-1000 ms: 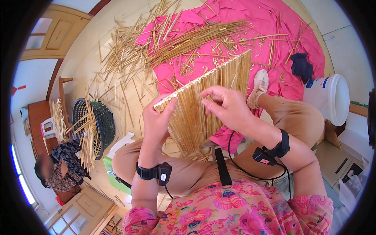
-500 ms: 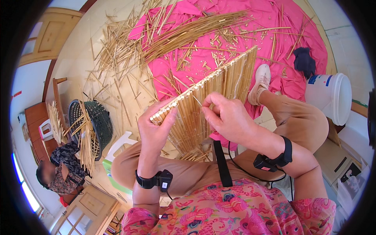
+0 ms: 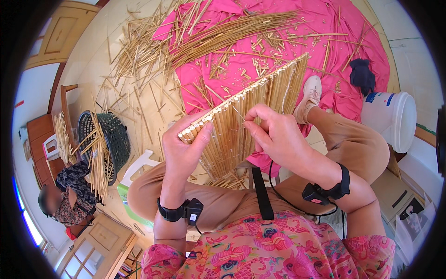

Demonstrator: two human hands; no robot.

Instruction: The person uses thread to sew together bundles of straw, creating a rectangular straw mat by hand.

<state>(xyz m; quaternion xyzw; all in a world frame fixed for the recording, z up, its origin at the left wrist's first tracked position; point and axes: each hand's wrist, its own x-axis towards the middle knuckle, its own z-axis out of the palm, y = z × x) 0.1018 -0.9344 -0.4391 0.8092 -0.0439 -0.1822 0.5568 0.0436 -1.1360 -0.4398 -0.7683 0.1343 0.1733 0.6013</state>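
A panel of straw-coloured reed stalks, bound side by side, stands tilted over my lap, its row of pale cut ends running from lower left to upper right. My left hand grips its near-left corner, thumb on the face turned to me and fingers behind, mostly hidden. My right hand is before the middle of the panel, just under the cut ends. Its thumb and forefinger pinch a thin pale strand that reaches up to the stalks; whether it is thread or a needle I cannot tell. White stitching shows across the panel.
A pink cloth with a long reed bundle and cut bits covers the floor ahead. Loose stalks lie left of it. A dark green basket holds reeds. A white bucket stands right. Another person sits far left.
My right hand has shifted slightly up and right along the panel, still pinching the strand. My left hand keeps its hold on the corner. The whole view has shifted slightly.
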